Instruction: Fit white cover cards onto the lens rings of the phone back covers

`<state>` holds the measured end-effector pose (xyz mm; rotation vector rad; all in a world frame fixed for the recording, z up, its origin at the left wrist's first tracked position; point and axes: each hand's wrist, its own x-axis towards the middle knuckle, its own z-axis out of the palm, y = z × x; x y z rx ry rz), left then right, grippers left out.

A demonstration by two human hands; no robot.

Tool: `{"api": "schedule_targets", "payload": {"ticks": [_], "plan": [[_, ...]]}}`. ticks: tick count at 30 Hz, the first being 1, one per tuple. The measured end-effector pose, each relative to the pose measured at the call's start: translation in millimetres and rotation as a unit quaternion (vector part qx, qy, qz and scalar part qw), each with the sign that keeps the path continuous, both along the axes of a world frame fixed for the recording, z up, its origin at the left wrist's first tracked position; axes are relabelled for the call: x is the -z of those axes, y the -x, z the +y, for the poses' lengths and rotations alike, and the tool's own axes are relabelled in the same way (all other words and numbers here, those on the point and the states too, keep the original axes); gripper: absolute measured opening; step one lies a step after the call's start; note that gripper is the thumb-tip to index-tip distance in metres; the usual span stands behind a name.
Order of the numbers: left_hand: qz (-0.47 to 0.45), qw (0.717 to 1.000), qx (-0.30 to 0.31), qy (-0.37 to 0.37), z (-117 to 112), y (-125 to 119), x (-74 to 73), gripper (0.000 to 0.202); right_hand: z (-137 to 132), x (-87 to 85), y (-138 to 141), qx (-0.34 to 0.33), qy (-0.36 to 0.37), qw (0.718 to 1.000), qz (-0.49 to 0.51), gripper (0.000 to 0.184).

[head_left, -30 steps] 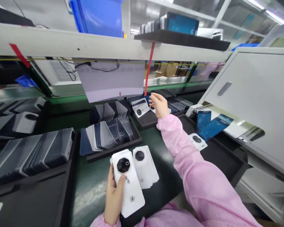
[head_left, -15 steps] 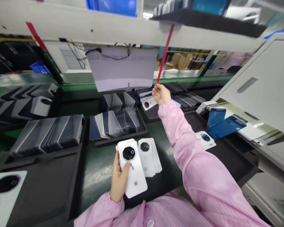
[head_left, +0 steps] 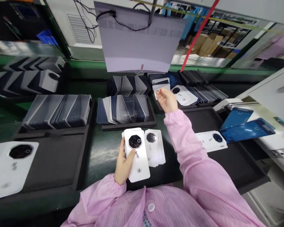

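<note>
My left hand grips a white phone back cover with a black octagonal camera ring, thumb on its face. Just right of it a small stack of the same white covers lies on the bench. My right hand is stretched out to the far tray, fingers curled at a white cover there. Whether the fingers hold that cover is unclear. Another white cover lies next to it.
Black trays with several upright dark and grey covers stand ahead and at left. A white cover lies at lower left, another on the right tray. Blue films rest on the white machine at right. A panel hangs overhead.
The view has tilted down and closer. My right hand has drawn slightly back toward me over the far tray. My left hand keeps the same cover.
</note>
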<state>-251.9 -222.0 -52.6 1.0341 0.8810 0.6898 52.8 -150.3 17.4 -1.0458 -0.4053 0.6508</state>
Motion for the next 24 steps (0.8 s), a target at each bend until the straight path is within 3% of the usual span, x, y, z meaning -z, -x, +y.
{"api": "schedule_targets", "payload": {"ticks": [4,8,14,18,24], "plan": [[0.008,1.000,-0.005,0.006,1.6,-2.1,-0.8,0.074,-54.3,16.2,62.4,-0.139,0.050,0.982,-0.119,0.018],[0.017,1.000,-0.004,-0.008,1.5,-2.3,3.0,0.072,-94.6,15.6,103.6,-0.257,0.120,0.928,-0.242,0.010],[0.001,1.000,-0.004,-0.008,-0.5,-3.3,5.8,0.075,-116.1,12.2,126.9,-0.285,0.155,0.872,-0.368,0.022],[-0.008,1.000,0.006,-0.007,-1.8,-3.1,7.4,0.074,-114.0,9.9,131.0,-0.248,0.149,0.826,-0.485,0.005],[-0.014,0.999,0.012,-0.029,-2.2,-0.7,12.9,0.072,-110.1,15.7,133.5,-0.263,0.164,0.767,-0.562,0.009]]}}
